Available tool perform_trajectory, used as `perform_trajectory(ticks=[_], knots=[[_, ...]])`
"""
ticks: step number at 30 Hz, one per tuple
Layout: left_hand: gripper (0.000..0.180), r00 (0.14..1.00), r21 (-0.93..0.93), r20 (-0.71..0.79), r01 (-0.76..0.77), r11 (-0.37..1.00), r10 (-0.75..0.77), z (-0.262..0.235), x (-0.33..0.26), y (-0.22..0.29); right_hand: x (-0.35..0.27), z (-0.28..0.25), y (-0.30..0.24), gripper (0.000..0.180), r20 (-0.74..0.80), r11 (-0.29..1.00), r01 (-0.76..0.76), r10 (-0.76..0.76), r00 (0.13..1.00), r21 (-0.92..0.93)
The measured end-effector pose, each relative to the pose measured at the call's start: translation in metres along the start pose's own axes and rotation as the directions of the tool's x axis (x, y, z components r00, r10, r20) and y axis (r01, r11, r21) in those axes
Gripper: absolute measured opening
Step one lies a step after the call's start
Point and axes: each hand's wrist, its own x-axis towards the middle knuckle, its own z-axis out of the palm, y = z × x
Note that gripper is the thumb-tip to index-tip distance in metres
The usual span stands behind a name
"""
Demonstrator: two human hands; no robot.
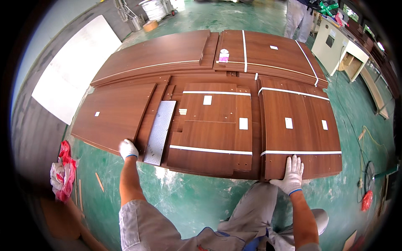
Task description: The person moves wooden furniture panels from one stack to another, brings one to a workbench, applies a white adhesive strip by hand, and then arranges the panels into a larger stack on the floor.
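My left hand (128, 149), in a white work glove, is at the near right corner of a brown wood-grain panel (113, 113); its fingers are blurred, and I cannot tell whether they grip the edge. My right hand (290, 175), gloved alike, lies with fingers stretched out on the near edge of a stack of brown boards (310, 138) bound with white straps. Between the hands sit another strapped bundle of boards (209, 134) with white labels and a long narrow piece with a pale grey face (161, 134).
Farther back are a brown panel stack (155, 52) and a strapped stack (268, 52). A white sheet (79, 67) leans at the left wall. Red and white plastic (63, 175) and wood strips (99, 182) lie on the green floor. Another person (298, 19) stands near a cream workbench (341, 50).
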Motion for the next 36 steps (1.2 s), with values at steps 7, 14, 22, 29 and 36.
perform_trajectory(ticks=[7, 14, 22, 29, 36], knots=[[0.054, 0.932, 0.124, 0.342, -0.169, 0.978, 0.117, -0.013, 0.013, 0.013, -0.001, -0.001, 0.003, 0.142, 0.014, 0.999, -0.040, 0.041, 0.999, -0.023], [0.047, 0.927, 0.126, 0.342, -0.208, 0.970, 0.154, -0.033, -0.057, -0.014, 0.003, 0.007, 0.002, 0.143, -0.003, 0.999, -0.016, 0.016, 1.000, 0.032], [0.051, 0.996, -0.592, 0.031, -0.051, 0.804, 0.086, -0.101, -0.177, -0.013, 0.001, 0.009, 0.017, 0.141, 0.001, 1.000, -0.013, 0.013, 1.000, -0.004], [0.063, 0.485, -0.613, 0.790, 0.642, -0.460, -0.376, -0.022, -0.173, -0.094, 0.000, 0.011, 0.005, 0.138, -0.025, 0.994, 0.076, -0.075, 0.997, 0.072], [0.039, 0.496, -0.488, 0.858, 0.706, -0.513, -0.134, -0.057, -0.170, -0.007, 0.001, 0.018, 0.016, 0.133, -0.096, 0.994, 0.091, -0.086, 0.992, 0.053]])
